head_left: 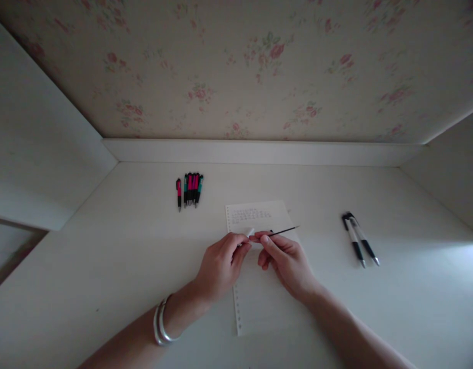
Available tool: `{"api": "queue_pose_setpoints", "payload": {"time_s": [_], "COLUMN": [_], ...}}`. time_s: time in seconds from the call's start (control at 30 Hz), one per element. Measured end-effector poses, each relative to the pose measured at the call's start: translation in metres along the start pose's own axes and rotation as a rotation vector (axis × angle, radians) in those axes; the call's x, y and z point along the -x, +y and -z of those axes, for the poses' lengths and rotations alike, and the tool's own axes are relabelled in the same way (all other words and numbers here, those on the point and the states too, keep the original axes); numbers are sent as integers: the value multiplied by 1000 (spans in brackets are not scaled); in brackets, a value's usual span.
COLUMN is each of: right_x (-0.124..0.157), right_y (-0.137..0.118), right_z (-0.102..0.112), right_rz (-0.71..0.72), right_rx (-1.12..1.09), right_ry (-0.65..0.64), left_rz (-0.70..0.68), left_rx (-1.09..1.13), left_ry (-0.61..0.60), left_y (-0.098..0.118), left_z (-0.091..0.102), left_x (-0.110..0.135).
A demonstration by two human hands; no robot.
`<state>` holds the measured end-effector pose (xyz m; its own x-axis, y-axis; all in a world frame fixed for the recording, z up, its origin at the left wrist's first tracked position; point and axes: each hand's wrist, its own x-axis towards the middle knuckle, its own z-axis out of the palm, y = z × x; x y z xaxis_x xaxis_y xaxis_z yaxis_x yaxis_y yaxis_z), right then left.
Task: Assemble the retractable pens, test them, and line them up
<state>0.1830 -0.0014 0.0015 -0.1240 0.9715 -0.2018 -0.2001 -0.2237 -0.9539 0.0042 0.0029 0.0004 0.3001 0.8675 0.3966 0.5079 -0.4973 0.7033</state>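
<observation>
My left hand (221, 261) is closed, its thumb and fingers pinching a short white piece (251, 232) that looks like part of a pen barrel; most of it is hidden by the fingers. Fingertips of my right hand (284, 256) hold a thin dark pen refill (284, 230), its fine tip pointing right and slightly away from me. The two hands meet just above a sheet of loose-leaf paper (267, 302) with punched holes down its left edge. Handwritten lines fill the top of the sheet. A small black bit shows behind my right fingers, too hidden to name.
Several pink and teal pens with black grips (192, 188) lie grouped at the back left, one pink pen (178, 195) slightly apart. Two white pens with black grips (359, 238) rest to the right. A raised ledge (259, 152) and floral wall close off the white desk (124, 256).
</observation>
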Motion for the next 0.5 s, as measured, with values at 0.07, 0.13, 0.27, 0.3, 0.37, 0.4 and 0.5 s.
{"api": "queue_pose_setpoints", "payload": {"time_s": [0.07, 0.13, 0.27, 0.3, 0.37, 0.4, 0.5], "right_x": [0, -1, -1, -1, 0, 1, 3], "right_y": [0, 1, 1, 0, -1, -1, -5], "right_z": [0, 0, -2, -2, -4, -4, -6], "right_rz": [0, -7, -20, -18, -12, -8, 4], "right_rx": [3, -12, -88, -101, -91, -62, 48], "right_ry": [-5, -11, 1, 8, 18, 20, 41], "left_rz": [7, 34, 101, 112, 124, 128, 145], "left_rx": [15, 30, 47, 47, 50, 53, 68], "left_ry": [5, 9, -3, -7, -7, -5, 7], "left_y": [0, -1, -3, -3, -3, -3, 0], "left_z": [-1, -1, -3, -3, -3, -3, -2], "left_x": [1, 1, 3, 4, 4, 4, 3]}}
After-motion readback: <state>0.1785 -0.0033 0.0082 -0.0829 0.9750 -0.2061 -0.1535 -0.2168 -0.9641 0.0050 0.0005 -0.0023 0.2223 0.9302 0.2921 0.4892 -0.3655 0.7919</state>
